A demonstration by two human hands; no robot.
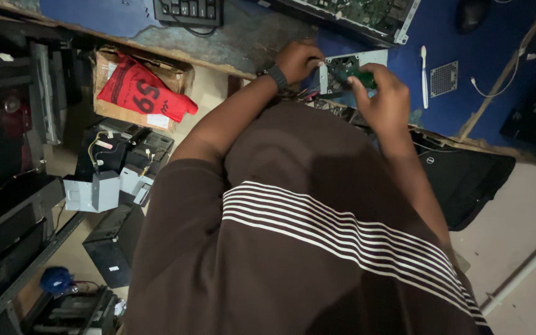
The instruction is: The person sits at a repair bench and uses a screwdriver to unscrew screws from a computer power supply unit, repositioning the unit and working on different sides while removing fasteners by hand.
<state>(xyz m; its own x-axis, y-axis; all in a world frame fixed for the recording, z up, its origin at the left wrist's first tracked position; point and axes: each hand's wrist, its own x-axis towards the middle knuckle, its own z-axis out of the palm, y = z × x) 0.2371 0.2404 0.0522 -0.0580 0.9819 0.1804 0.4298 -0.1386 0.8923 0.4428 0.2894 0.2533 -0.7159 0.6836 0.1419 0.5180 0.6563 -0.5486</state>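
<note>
My left hand (pixel 297 59), with a dark watch on its wrist, rests on a grey metal box with a round fan (pixel 345 64) at the edge of the blue worktable (pixel 479 105). My right hand (pixel 384 99) is closed around a green-handled screwdriver (pixel 360 78), held over the fan box. The screwdriver's tip is hidden between my hands. My brown striped shirt fills the lower part of the view.
A black keyboard (pixel 187 10), an open circuit-board chassis (pixel 361 15), a white brush (pixel 424 74), a small grille (pixel 443 79) and a white cable (pixel 497 80) lie on the table. On the floor: a cardboard box with red fabric (pixel 138 90), grey metal units (pixel 97 189), a black bag (pixel 466 180).
</note>
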